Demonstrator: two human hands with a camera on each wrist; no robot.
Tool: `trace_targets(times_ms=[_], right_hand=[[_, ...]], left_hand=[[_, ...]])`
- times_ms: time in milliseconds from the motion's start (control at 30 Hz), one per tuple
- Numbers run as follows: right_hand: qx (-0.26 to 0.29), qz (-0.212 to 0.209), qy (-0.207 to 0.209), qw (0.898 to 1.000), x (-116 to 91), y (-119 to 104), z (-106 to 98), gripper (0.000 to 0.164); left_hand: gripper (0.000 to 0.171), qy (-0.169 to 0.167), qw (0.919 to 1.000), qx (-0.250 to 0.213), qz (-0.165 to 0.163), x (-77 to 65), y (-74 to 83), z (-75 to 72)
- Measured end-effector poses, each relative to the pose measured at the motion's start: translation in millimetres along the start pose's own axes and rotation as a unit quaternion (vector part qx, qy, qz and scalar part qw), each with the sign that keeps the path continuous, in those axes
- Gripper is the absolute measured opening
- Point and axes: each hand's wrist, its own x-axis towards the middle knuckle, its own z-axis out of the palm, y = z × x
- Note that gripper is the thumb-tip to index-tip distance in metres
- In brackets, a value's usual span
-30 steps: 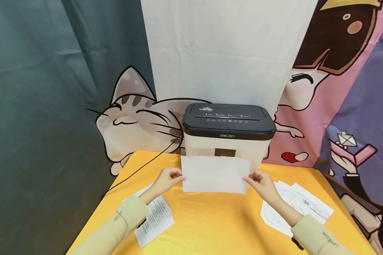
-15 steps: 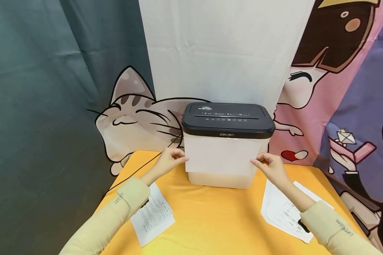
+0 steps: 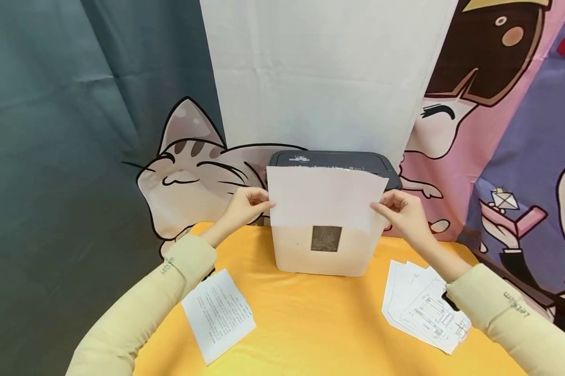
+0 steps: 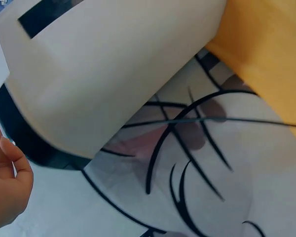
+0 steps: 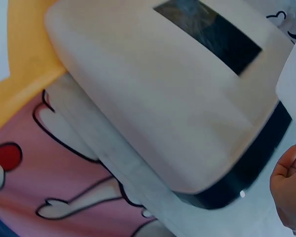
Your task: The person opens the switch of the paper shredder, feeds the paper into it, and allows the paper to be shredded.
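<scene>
A blank white sheet of paper (image 3: 326, 198) hangs between the two hands in the head view. Its left edge is pinched by the left hand (image 3: 248, 206), and its right edge by the right hand (image 3: 402, 206). Behind the sheet stands a paper shredder (image 3: 301, 258) with a white bin, a dark window and a dark lid (image 3: 385, 163). The sheet covers the front of the lid and most of its top, so the feed slot is hidden. In the wrist views, the left hand (image 4: 9, 180) and right hand (image 5: 292, 182) show only partly, beside the shredder's dark rim.
A printed text sheet (image 3: 221, 316) lies on the yellow table (image 3: 310, 324) at the left. Several sheets with line drawings (image 3: 423, 308) overlap at the right. A thin black cable (image 4: 227, 118) runs beside the shredder. A cartoon-printed cloth (image 3: 183, 172) hangs behind the table.
Both hands have raised the sheet from low in front of the shredder, past its white bin, up over the lid. The bin's window was covered midway and shows again now.
</scene>
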Motion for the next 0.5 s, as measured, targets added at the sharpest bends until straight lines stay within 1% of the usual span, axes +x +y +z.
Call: trace_targets(times_ms=[200,300,400,500], right_hand=[[-0.010,-0.007,0.003,1.000,24,-14,-10,0.012],[-0.022,-0.007,-0.005,1.000,37,-22,-15,0.014],[-0.031,-0.007,-0.014,0.999,50,-26,-21,0.014],[-0.045,-0.019,-0.019,0.999,64,-28,-26,0.012]], left_hand=[[0.013,0.017,0.9997,-0.009,0.015,19.8,21.3,-11.5],[0.014,0.031,0.9993,-0.007,0.018,29.5,30.4,-19.0],[0.014,0.034,0.9992,-0.008,0.021,40.3,37.7,-25.1],[0.015,0.035,0.9991,-0.005,0.023,51.1,42.6,-31.0]])
